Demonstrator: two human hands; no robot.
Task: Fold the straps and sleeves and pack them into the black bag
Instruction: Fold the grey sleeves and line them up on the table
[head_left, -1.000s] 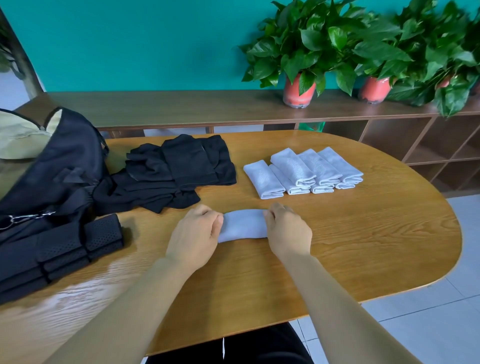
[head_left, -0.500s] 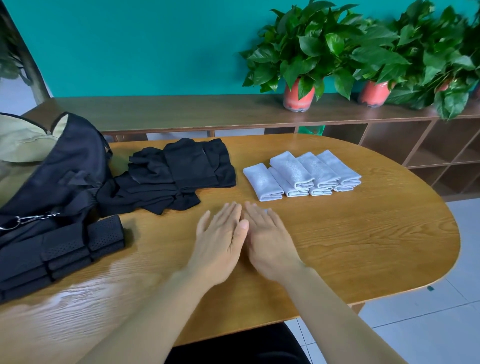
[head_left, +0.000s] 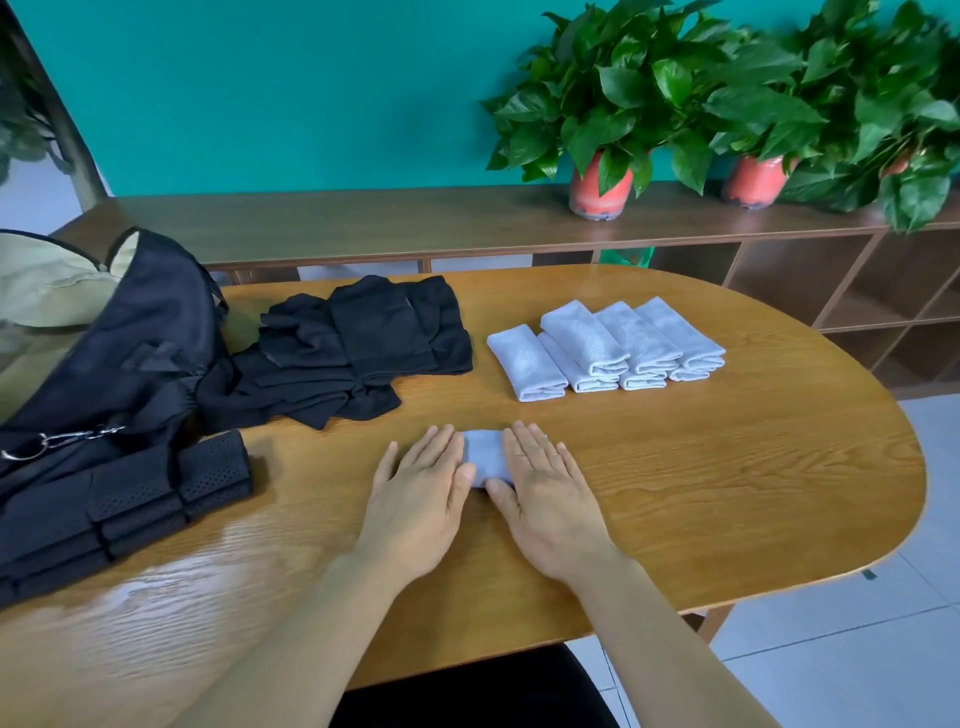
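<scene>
- An indoor room, seemingly an office or common room; which one is unclear.
- A plain teal wall (head_left: 311, 93) backs a long, low wooden shelf unit (head_left: 363, 223) with open cubbies.
- Leafy potted plants (head_left: 613, 104) in red pots (head_left: 597, 189) stand on it.
- An oval wood-grain surface (head_left: 727, 493) stands on a pale tiled floor (head_left: 857, 665).

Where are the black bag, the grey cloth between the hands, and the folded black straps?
black bag (head_left: 145, 322), head view, side panel.
grey cloth (head_left: 483, 457), head view, its uncovered middle.
folded black straps (head_left: 210, 465), head view, perforated end.

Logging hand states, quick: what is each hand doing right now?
Left hand: open, fingers straight, pressing flat on the folded grey sleeve.
Right hand: open, flat on the same sleeve.
</scene>
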